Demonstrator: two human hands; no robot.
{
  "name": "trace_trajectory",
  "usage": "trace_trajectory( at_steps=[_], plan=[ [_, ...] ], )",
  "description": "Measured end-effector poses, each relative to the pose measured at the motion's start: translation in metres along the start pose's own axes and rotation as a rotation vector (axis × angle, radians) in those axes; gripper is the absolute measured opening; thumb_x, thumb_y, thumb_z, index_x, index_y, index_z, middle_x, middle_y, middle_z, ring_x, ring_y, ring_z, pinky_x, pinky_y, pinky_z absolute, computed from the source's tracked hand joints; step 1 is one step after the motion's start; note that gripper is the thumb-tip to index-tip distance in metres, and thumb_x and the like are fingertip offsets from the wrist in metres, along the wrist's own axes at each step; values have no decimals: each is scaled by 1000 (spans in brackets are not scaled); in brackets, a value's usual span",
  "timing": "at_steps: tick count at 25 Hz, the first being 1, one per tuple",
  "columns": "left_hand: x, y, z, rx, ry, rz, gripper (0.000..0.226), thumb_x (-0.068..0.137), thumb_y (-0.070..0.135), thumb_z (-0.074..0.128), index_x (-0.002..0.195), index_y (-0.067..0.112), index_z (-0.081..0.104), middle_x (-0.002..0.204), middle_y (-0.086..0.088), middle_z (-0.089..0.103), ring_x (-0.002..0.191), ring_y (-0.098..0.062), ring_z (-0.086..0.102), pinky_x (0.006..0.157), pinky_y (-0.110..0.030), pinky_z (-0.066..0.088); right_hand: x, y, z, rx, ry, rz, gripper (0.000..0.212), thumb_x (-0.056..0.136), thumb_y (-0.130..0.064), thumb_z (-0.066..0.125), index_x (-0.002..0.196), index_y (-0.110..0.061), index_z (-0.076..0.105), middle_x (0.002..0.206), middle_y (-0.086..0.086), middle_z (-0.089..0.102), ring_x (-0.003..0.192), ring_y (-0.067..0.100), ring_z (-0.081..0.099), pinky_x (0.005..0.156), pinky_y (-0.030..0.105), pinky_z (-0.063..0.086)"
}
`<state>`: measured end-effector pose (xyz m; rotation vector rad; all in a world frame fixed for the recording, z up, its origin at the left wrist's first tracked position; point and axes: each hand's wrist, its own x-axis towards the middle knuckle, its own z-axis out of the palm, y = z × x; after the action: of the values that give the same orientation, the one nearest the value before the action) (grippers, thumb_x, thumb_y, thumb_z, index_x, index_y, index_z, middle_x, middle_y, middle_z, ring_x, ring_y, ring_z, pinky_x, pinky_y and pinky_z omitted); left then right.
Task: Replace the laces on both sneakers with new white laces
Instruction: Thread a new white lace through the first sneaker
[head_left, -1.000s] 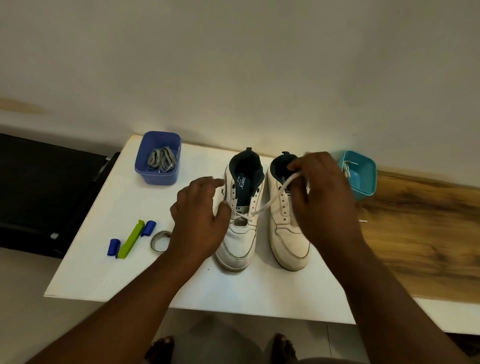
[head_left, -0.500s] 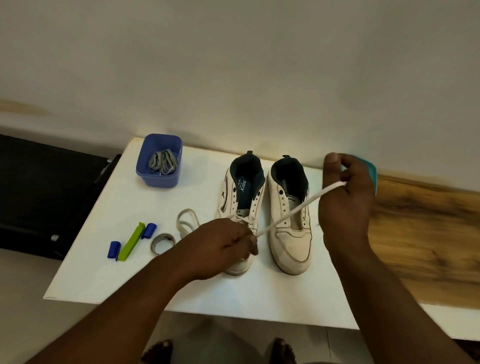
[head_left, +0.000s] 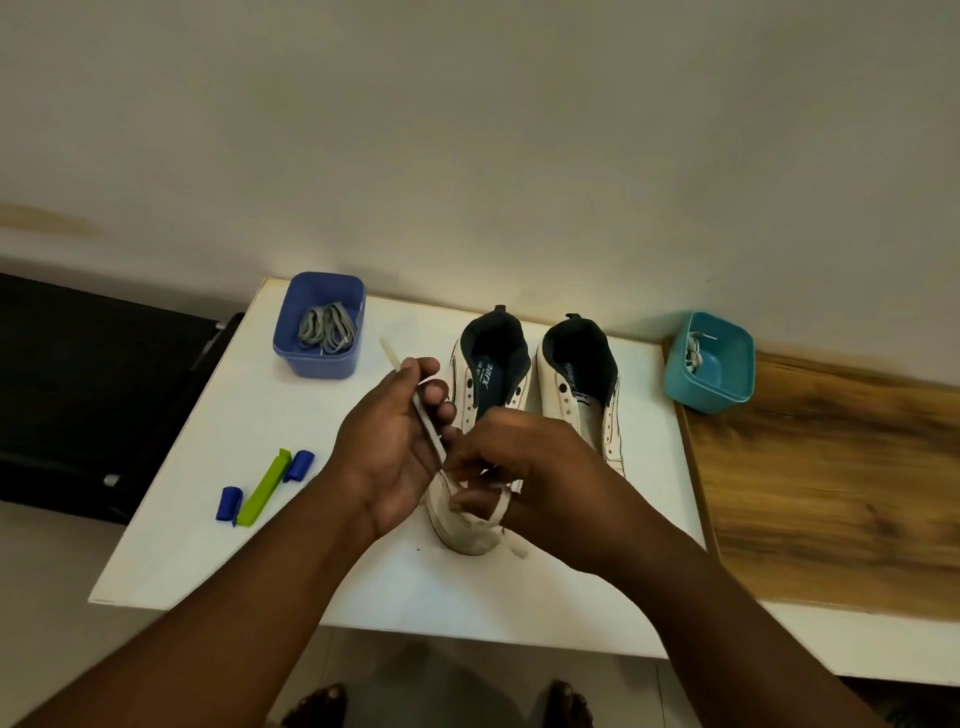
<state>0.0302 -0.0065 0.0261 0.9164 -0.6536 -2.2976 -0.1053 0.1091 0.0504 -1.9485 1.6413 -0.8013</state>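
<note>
Two hands are working one lace (head_left: 431, 431) over the left sneaker (head_left: 480, 410). My left hand (head_left: 387, 447) is pinching one end, its stiff tip poking up past my thumb; my right hand (head_left: 524, 462) is pinching the other run low at the toe, where it is looping round my finger. Soft, light and flat, the lace is likely flopping unless I am keeping it taut, so I am judging the hard tip the best place to hold for threading. Beside it the right sneaker (head_left: 582, 395) is standing unlaced on the white table (head_left: 218, 499). A blue tub (head_left: 319, 325) is holding grey laces; a teal tub (head_left: 709, 364) is holding something white, against a plain wall.
</note>
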Motion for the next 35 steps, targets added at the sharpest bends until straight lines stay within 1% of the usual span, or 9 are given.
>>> trace_trajectory(
  at_steps=[3, 5, 8, 14, 20, 23, 26, 28, 35],
  plan=[
    [0, -1, 1, 386, 70, 153, 29, 109, 28, 37, 91, 16, 56, 60, 3, 41, 57, -9, 38, 52, -25, 31, -8, 19, -5, -267, -194, 239, 51, 89, -17, 75, 133, -36, 58, 125, -14, 54, 110, 7, 59, 89, 30, 55],
    [-8, -8, 7, 579, 27, 161, 29, 108, 26, 38, 88, 15, 56, 59, 3, 39, 54, -9, 34, 51, -26, 27, -7, 23, -7, -299, -2, 331, 45, 95, -12, 63, 134, -34, 61, 124, -12, 54, 106, 6, 59, 86, 25, 51],
    [-15, -21, 15, 694, -65, 139, 30, 108, 29, 39, 92, 12, 57, 59, 5, 41, 54, -10, 36, 52, -26, 30, 6, 8, 1, 102, 327, 379, 23, 103, -24, 60, 122, -29, 72, 112, -9, 64, 102, 1, 61, 82, 9, 44],
    [-15, -36, 10, 840, -219, 154, 31, 109, 31, 38, 89, 21, 60, 65, 1, 48, 58, -13, 39, 56, -32, 32, 13, 7, 16, 566, 472, 531, 13, 100, -17, 64, 93, -17, 75, 89, -2, 74, 84, 15, 69, 73, 35, 58],
    [-24, -45, 8, 1032, -415, 78, 31, 109, 34, 39, 96, 27, 66, 81, 8, 67, 72, -4, 57, 72, -30, 48, 21, 4, -4, 1231, 788, 677, 14, 106, -18, 52, 99, -14, 63, 70, 1, 59, 64, 13, 57, 61, 27, 49],
    [-30, -48, 10, 1210, -427, 103, 33, 108, 42, 38, 101, 31, 68, 93, 9, 72, 85, -2, 64, 84, -31, 54, 18, 8, -1, 915, 726, 767, 17, 105, -25, 57, 99, -14, 68, 64, -3, 50, 57, 8, 46, 56, 23, 42],
    [-16, -33, -1, 1331, 136, 528, 28, 101, 49, 48, 90, 29, 65, 79, 12, 67, 75, -1, 62, 66, -25, 48, 13, 22, 9, 440, 598, 751, 20, 105, -29, 55, 96, -17, 68, 68, -8, 60, 58, -1, 50, 61, 20, 43],
    [3, -20, -14, 1309, 387, 598, 24, 96, 51, 58, 92, 27, 61, 79, 12, 63, 74, -4, 60, 62, -20, 42, 12, 32, 16, 254, 508, 702, 16, 104, -28, 56, 95, -21, 68, 79, -12, 65, 69, -4, 58, 66, 19, 44],
    [24, -39, -24, 1457, 284, 444, 33, 83, 61, 68, 89, 30, 61, 76, 12, 62, 72, -4, 59, 64, -26, 47, 10, 51, 41, -89, 429, 598, 6, 97, -24, 61, 94, -25, 66, 91, -11, 67, 86, 6, 61, 73, 31, 53]
  ],
)
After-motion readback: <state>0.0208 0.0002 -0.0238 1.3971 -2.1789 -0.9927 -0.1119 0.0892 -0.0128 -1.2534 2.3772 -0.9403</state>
